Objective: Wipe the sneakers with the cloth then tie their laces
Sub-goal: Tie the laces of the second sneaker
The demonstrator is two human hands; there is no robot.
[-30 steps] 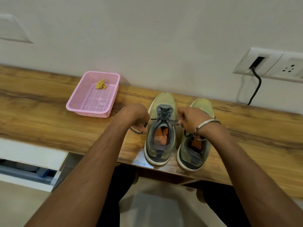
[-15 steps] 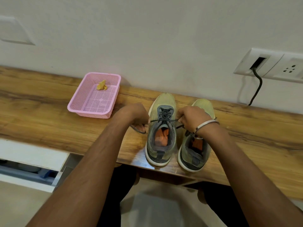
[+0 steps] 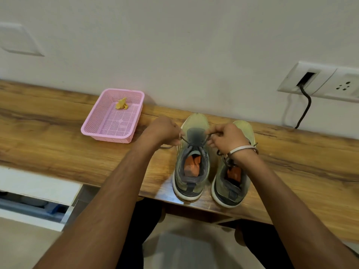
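Both hands pinch the laces [image 3: 185, 141] of the left sneaker [image 3: 191, 162]: left hand [image 3: 165, 131] one end, right hand [image 3: 227, 137] the other, each grip narrow. Cloth [image 3: 121, 104] sits in the basket [image 3: 93, 129].

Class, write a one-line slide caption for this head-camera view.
Both hands, left hand and right hand, pull the left sneaker's laces; yellow cloth lies in pink basket.

A pink basket [image 3: 108, 131] sits on the wooden desk [image 3: 48, 136] near the wall; a black cable [image 3: 305, 107] hangs from a wall socket [image 3: 320, 82].
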